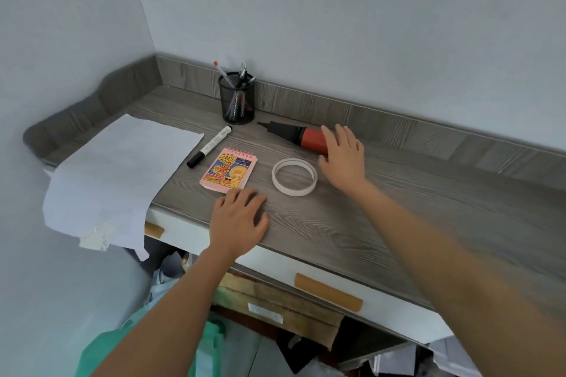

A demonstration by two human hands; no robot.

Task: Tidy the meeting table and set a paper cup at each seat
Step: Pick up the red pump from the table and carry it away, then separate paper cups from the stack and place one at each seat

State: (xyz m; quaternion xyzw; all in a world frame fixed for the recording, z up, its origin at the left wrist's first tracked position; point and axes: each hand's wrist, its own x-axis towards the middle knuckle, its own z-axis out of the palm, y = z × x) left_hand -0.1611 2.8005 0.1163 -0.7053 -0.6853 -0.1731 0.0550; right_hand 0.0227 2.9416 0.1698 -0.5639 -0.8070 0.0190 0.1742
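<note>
On the grey wood-grain table (pixel 352 232) lie a pink spiral notepad (pixel 228 170) with cartoon ducks, a white tape ring (pixel 294 176), a black-capped white marker (pixel 209 146) and a red-and-black bottle (pixel 294 135) on its side. My right hand (pixel 343 157) reaches flat over the table, its fingers touching the bottle's red end. My left hand (pixel 239 220) rests palm down near the front edge, fingertips just below the notepad. Neither hand holds anything. No paper cup is in view.
A black mesh pen holder (pixel 236 98) with several pens stands against the back rim. White paper sheets (pixel 122 174) overhang the table's left front edge. Walls close the left and back sides. Below the table are drawers with tan handles (pixel 327 292) and clutter.
</note>
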